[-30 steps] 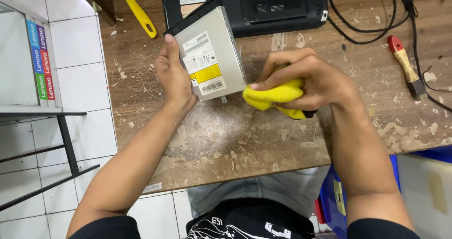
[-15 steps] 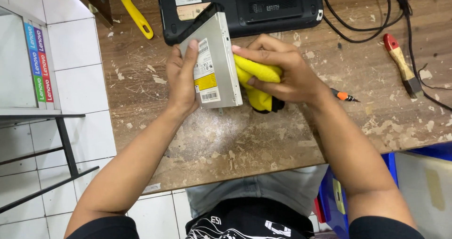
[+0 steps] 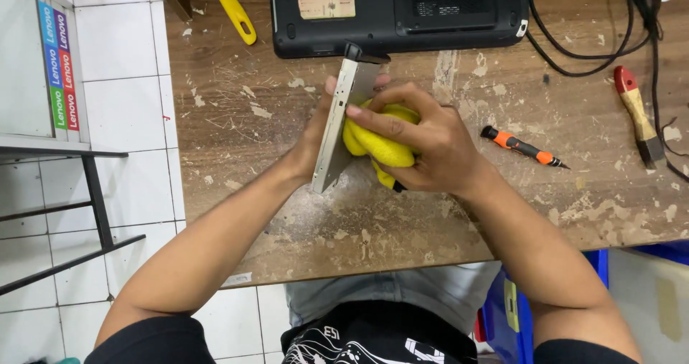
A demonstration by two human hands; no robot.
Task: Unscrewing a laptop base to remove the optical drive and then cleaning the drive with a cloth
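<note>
Slim, flat silver-grey metal optical drive (image 3: 337, 131) with a black end bezel, held on edge above the table; its thin side faces the camera. The left hand (image 3: 316, 138) is closed around its far face, thumb tip showing over the top edge. The right hand (image 3: 423, 145) is curled tight on a crumpled yellow cloth (image 3: 377, 145), pressing it against the drive's near face. Beyond the grip lies an upturned black laptop (image 3: 402, 12); right of it, a small orange-handled screwdriver (image 3: 520, 147). Worn, paint-flecked wooden tabletop (image 3: 251, 134); white tiled floor (image 3: 129, 63) beside it.
</note>
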